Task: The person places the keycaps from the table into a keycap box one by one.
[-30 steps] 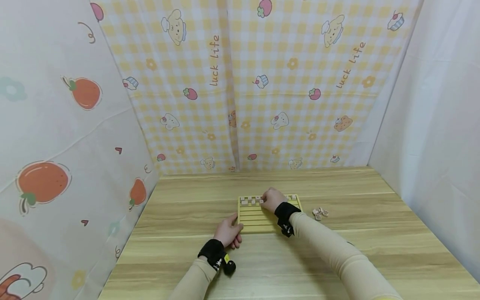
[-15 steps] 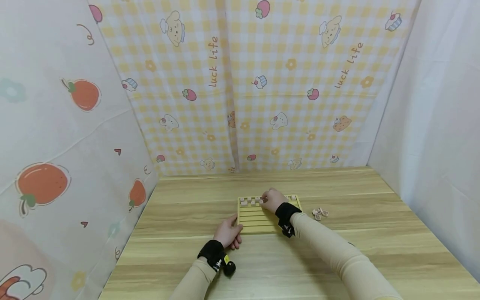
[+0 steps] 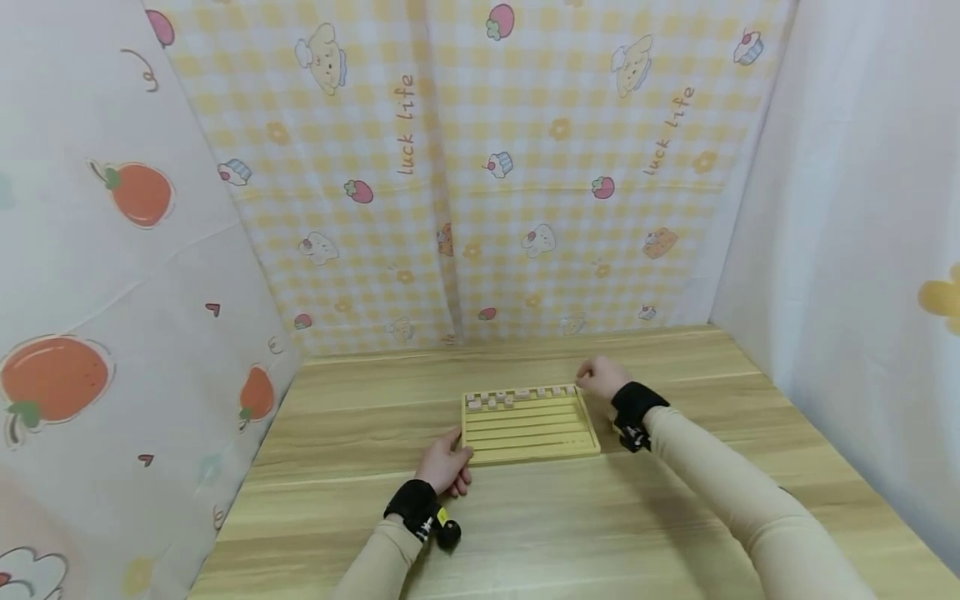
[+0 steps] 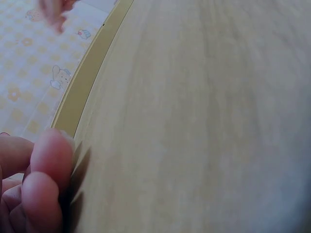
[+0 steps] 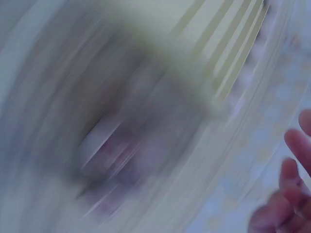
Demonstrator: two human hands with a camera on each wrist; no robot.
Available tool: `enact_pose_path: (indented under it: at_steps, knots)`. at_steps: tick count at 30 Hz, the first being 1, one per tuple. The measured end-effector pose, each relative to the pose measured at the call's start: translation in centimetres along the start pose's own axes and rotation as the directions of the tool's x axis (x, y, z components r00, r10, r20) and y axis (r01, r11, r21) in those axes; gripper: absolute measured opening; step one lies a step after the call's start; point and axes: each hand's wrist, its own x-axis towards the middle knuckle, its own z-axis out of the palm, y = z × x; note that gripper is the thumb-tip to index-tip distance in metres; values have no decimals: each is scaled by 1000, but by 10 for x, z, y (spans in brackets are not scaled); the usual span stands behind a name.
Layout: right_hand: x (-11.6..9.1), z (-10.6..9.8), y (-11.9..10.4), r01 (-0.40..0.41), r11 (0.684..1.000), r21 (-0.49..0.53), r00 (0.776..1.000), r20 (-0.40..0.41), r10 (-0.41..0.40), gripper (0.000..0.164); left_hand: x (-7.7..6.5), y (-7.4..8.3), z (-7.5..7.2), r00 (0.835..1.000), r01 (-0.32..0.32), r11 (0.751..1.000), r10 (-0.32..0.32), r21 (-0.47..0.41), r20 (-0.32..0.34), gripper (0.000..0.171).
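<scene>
A shallow yellow tray (image 3: 532,455) with raised ridges lies flat on the table. Small pale square tiles (image 3: 522,393) line its top ridge, and three more (image 3: 492,405) sit at the left of the second row. My left hand (image 3: 442,467) grips the tray's near left corner; in the left wrist view its fingertips (image 4: 51,155) meet the yellow edge. Just past the far right corner hovers my right hand (image 3: 606,380), fingers loosely bent. The right wrist view shows nothing between its fingers (image 5: 297,145). Loose tiles (image 5: 114,150) appear there, badly blurred.
The wood-grain table (image 3: 525,533) stretches around the tray. A checked cloth (image 3: 517,208) hangs behind it, with white cloths on both sides. In the head view my right hand and wrist hide the loose tiles.
My right hand has left the second row of tiles and moved right, beyond the tray's far right corner. The head view has turned slightly right. My left hand keeps its grip.
</scene>
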Motion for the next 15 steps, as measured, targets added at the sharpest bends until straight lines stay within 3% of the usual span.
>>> enact_pose_path:
  at_steps: [5, 9, 15]
  knots:
    - [-26, -12, 42, -44, 998, -36, 995, 89, 47, 22, -3, -1, -3, 1000, 0, 1000, 0, 6, -9, 63]
    - [-42, -10, 61, -36, 996, -82, 989, 142, 47, 30, -4, 0, -4, 1000, -8, 1000, 9, 27, -21, 62]
    - [-58, -1, 66, -15, 995, -100, 997, 72, 22, 23, -4, 2, 2, 1000, -10, 1000, 11, 18, -19, 62]
